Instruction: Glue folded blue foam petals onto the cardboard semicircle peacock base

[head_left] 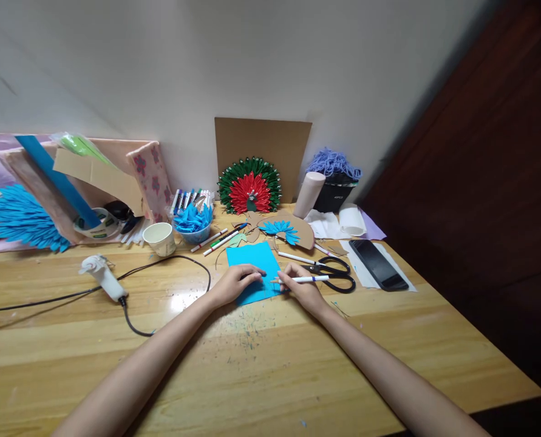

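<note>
A bright blue sheet [252, 254] lies on the wooden table in front of me. My left hand [237, 283] rests on the sheet's left part, fingers stretched out and holding nothing. In my right hand [301, 290] a white marker pen [313, 279] is gripped between thumb and fingers. Its tip points left, close to the sheet's right part; whether it touches cannot be made out. Just right of that hand lie black-handled scissors [318, 267], with another white marker [297, 257] beside them. Behind the sheet is a cardboard piece [304, 229] bearing blue petals [280, 230].
A glue gun [104, 278] with a black cord lies left, near a paper cup [159, 239] and a bowl of blue pieces [192, 221]. A red-green peacock craft [251, 187] leans on cardboard [263, 139] at the back. A phone [378, 265] lies right.
</note>
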The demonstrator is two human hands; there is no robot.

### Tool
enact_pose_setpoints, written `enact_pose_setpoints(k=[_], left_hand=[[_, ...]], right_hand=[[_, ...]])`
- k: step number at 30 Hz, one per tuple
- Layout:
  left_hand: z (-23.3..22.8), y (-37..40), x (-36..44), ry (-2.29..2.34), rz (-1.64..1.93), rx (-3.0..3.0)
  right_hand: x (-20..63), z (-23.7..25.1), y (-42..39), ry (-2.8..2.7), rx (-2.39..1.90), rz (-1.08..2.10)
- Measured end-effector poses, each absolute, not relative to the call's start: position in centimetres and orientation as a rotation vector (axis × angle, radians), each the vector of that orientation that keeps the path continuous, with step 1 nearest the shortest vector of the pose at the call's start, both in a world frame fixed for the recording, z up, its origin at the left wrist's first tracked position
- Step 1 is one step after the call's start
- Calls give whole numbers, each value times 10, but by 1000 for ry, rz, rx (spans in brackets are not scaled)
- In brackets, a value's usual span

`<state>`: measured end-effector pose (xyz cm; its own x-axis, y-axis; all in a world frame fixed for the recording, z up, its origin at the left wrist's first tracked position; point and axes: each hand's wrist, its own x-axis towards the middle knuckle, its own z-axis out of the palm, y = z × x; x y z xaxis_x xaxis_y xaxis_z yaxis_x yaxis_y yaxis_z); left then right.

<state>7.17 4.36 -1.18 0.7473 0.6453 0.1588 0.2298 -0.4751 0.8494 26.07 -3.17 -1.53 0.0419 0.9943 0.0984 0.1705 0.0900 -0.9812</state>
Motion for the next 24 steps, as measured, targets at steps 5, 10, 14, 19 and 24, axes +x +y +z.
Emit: enact_pose_setpoints(k=[5, 10, 14, 19, 24], left_hand=[[-10, 42, 71, 665, 578, 2081], [-11, 41, 71, 683, 574, 2105], [-13, 42, 71, 689, 580, 2109], [-12, 42, 71, 689, 581, 2111], [-9, 41, 71, 694, 552, 2119]], right_hand=[[260, -13, -31, -1422, -1297, 930], [259, -15, -31, -1477, -1395, 930], [258, -15, -31, -1534, -1454, 858], [258, -14, -30, -1558, -1452, 813], [260, -17, -28, -1515, -1438, 845]])
